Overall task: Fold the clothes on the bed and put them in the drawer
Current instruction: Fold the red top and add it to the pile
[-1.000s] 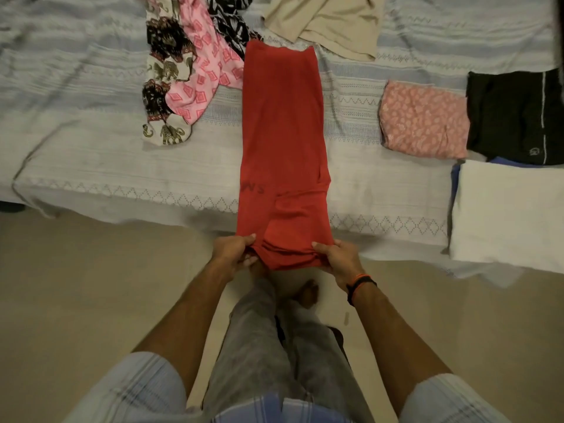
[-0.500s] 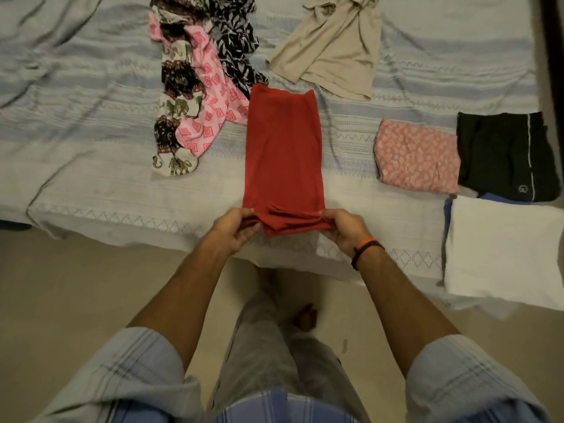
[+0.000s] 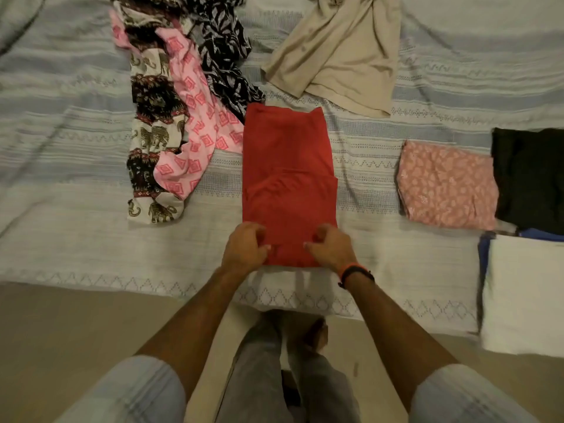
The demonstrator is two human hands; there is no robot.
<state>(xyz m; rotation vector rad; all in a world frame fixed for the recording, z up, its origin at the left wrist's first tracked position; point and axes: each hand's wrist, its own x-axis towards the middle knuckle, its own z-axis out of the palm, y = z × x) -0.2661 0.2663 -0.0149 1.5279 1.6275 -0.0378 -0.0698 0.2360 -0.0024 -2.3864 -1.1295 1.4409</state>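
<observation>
A red garment point(image 3: 287, 178) lies folded into a narrow strip on the striped bedspread point(image 3: 76, 148), its near part doubled over on top. My left hand point(image 3: 245, 248) grips its near left corner and my right hand point(image 3: 331, 248) grips its near right corner, fingers curled on the cloth. Unfolded clothes lie behind: an elephant-print piece point(image 3: 152, 141), a pink diamond-print piece point(image 3: 195, 126), a black-and-white piece point(image 3: 225, 56) and a beige shirt point(image 3: 341, 53). No drawer is in view.
Folded clothes sit at the right: a pink patterned one point(image 3: 445, 184), a black one point(image 3: 531, 178), and a white one point(image 3: 525, 294) over a blue one point(image 3: 540, 235). The bed's edge runs across below my hands, with tan floor point(image 3: 61, 346) and my legs beneath.
Both hands carried the red garment's near end up from over the bed's edge and away from me, folding it onto the rest. The garment now looks shorter.
</observation>
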